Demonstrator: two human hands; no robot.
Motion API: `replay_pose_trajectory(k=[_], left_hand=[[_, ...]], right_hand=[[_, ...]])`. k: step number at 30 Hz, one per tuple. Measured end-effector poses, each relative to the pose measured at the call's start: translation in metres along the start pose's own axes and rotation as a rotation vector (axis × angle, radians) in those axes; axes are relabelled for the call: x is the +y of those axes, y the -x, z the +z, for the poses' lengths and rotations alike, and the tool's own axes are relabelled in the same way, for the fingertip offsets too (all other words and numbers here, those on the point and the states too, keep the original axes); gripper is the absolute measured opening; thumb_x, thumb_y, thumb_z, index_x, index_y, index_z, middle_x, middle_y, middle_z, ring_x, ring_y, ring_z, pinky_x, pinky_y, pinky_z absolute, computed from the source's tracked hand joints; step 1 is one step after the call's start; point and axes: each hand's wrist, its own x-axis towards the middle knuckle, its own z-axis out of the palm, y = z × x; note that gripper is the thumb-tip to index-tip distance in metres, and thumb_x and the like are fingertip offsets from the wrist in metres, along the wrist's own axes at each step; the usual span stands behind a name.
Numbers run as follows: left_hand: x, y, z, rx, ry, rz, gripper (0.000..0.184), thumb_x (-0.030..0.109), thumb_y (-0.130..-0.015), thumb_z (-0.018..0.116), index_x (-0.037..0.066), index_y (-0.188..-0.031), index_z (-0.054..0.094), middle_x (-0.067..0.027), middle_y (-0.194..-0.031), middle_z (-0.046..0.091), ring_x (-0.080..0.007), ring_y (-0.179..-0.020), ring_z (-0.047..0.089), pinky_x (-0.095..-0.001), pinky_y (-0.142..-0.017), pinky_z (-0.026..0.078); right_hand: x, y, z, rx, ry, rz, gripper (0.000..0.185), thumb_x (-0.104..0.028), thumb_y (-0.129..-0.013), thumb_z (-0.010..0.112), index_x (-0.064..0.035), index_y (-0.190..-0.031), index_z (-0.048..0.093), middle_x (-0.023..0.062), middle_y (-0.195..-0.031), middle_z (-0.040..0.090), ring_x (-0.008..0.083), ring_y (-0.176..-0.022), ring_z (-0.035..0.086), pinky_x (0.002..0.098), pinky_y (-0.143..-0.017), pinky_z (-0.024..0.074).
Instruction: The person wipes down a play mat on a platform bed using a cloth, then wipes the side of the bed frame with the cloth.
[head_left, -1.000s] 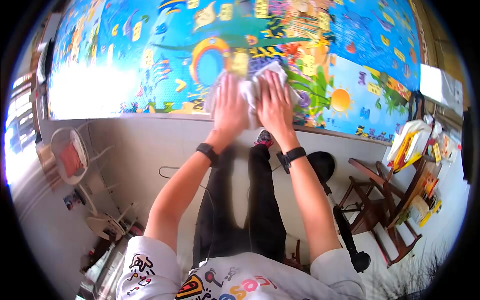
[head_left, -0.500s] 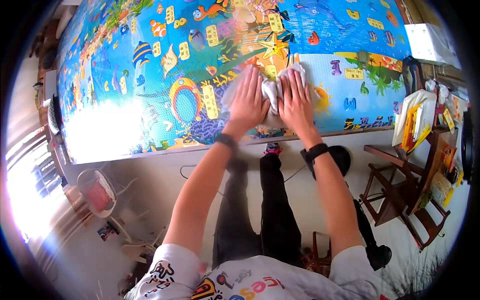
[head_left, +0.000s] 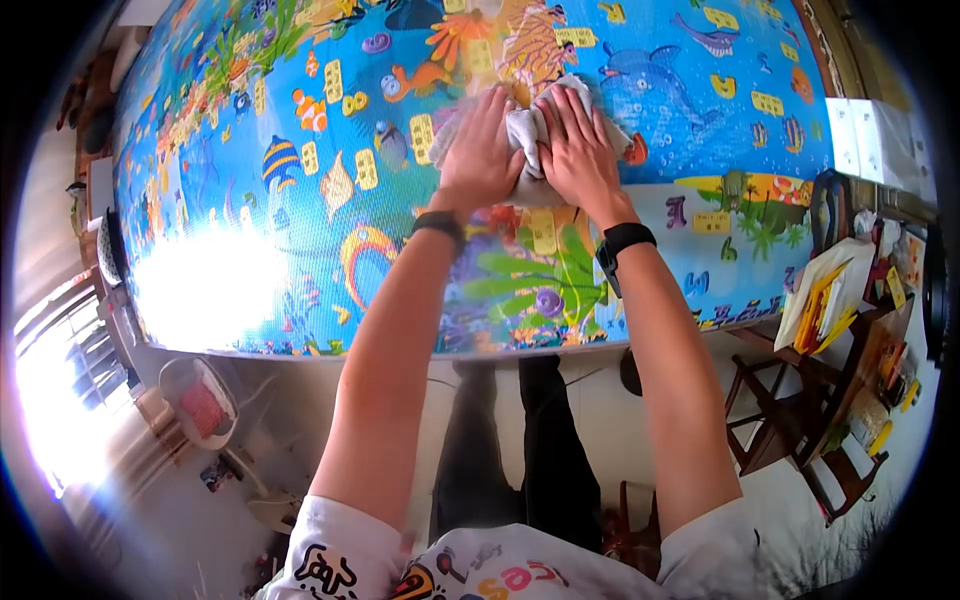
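My left hand (head_left: pixel 482 155) and my right hand (head_left: pixel 582 155) lie flat, side by side, on a crumpled pale grey cloth (head_left: pixel 524 130). Fingers point away from me, stretched out over the cloth. A bunched fold of it rises between the two thumbs, and its edges stick out past both hands. The cloth rests on a glossy, colourful mat (head_left: pixel 330 110) printed with sea animals and small yellow labels. Beneath the hands the print is hidden.
At the right edge stand a white box (head_left: pixel 866 140) and a wooden chair (head_left: pixel 850 410), with a bag of yellow items (head_left: pixel 825 290) by it. A white chair with a red cushion (head_left: pixel 203 400) is at lower left. Bright glare (head_left: pixel 215 285) covers the mat's left part.
Both hands have slid the cloth forward, away from me, across the mat. More of the near part of the print, including green leaves, now shows below my wrists.
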Motion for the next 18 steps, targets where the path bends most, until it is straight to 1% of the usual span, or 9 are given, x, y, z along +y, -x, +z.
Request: replay_pose_trajectory(k=[1,3,4,6,7,9,13,17,18], left_hand=[[-0.006,-0.009,0.000,-0.029,0.004,-0.023,0.069,0.027,-0.093,0.055,-0.006,-0.152,0.040,-0.0245,-0.164,0.032,-0.0376,-0.154,0.028,-0.0483,-0.126,0.025],[-0.020,-0.027,0.001,-0.001,0.019,-0.013,0.070,0.027,-0.093,0.057,-0.006,-0.152,0.040,-0.0241,-0.164,0.032,-0.0380,-0.154,0.028,-0.0486,-0.126,0.025],[-0.026,-0.035,0.001,0.008,0.032,-0.009,0.070,0.027,-0.093,0.057,-0.006,-0.152,0.040,-0.0240,-0.164,0.032,-0.0381,-0.154,0.028,-0.0486,-0.126,0.025],[-0.039,-0.050,0.001,0.024,0.052,0.000,0.070,0.025,-0.092,0.057,-0.006,-0.152,0.039,-0.0238,-0.164,0.032,-0.0380,-0.155,0.027,-0.0482,-0.126,0.024],[-0.045,-0.058,0.001,0.041,0.039,0.021,0.069,0.026,-0.091,0.059,-0.008,-0.149,0.041,-0.0254,-0.161,0.036,-0.0407,-0.151,0.031,-0.0491,-0.124,0.027],[-0.058,-0.075,0.002,0.082,0.018,0.066,0.067,0.027,-0.090,0.063,-0.012,-0.143,0.047,-0.0285,-0.155,0.042,-0.0463,-0.145,0.039,-0.0509,-0.121,0.033],[-0.083,-0.109,0.003,0.035,-0.030,0.057,0.068,0.028,-0.092,0.059,-0.010,-0.147,0.044,-0.0263,-0.158,0.041,-0.0430,-0.148,0.037,-0.0500,-0.123,0.030],[-0.104,-0.138,0.002,0.052,-0.008,0.046,0.067,0.028,-0.094,0.057,-0.007,-0.150,0.043,-0.0244,-0.159,0.040,-0.0401,-0.150,0.035,-0.0496,-0.124,0.029],[-0.110,-0.145,0.002,0.051,-0.020,0.047,0.067,0.028,-0.094,0.056,-0.007,-0.150,0.043,-0.0241,-0.160,0.040,-0.0398,-0.150,0.035,-0.0494,-0.124,0.029]], right_hand=[[0.006,-0.011,0.004,0.004,-0.005,-0.002,0.054,-0.032,-0.100,0.053,-0.0102,-0.149,0.054,0.0120,-0.162,0.042,0.0300,-0.153,0.034,0.0535,-0.122,0.0307],[0.014,-0.034,0.012,0.012,-0.021,-0.008,0.053,-0.033,-0.100,0.054,-0.0106,-0.148,0.054,0.0113,-0.161,0.042,0.0296,-0.153,0.034,0.0534,-0.122,0.0313],[0.018,-0.045,0.015,-0.017,-0.044,-0.016,0.057,-0.031,-0.100,0.053,-0.0072,-0.152,0.049,0.0124,-0.163,0.039,0.0310,-0.154,0.032,0.0538,-0.122,0.0290],[0.025,-0.065,0.019,0.009,-0.015,-0.048,0.054,-0.032,-0.099,0.054,-0.0092,-0.148,0.053,0.0113,-0.161,0.042,0.0298,-0.152,0.034,0.0531,-0.122,0.0309],[0.028,-0.076,0.021,0.025,0.001,-0.067,0.052,-0.032,-0.099,0.055,-0.0102,-0.146,0.055,0.0107,-0.160,0.044,0.0293,-0.152,0.036,0.0528,-0.121,0.0318],[0.034,-0.097,0.027,0.027,-0.008,-0.077,0.052,-0.031,-0.099,0.054,-0.0104,-0.147,0.055,0.0097,-0.161,0.043,0.0284,-0.152,0.035,0.0525,-0.122,0.0308],[0.047,-0.138,0.035,-0.017,0.011,-0.092,0.054,-0.031,-0.100,0.052,-0.0089,-0.149,0.052,0.0088,-0.162,0.041,0.0267,-0.153,0.032,0.0506,-0.125,0.0259],[0.054,-0.175,0.046,-0.041,0.017,-0.094,0.056,-0.032,-0.102,0.048,-0.0077,-0.152,0.047,0.0080,-0.163,0.039,0.0247,-0.155,0.029,0.0477,-0.127,0.0211],[0.056,-0.183,0.048,-0.051,0.044,-0.097,0.056,-0.032,-0.103,0.047,-0.0084,-0.154,0.045,0.0074,-0.164,0.038,0.0243,-0.155,0.029,0.0468,-0.127,0.0213]])
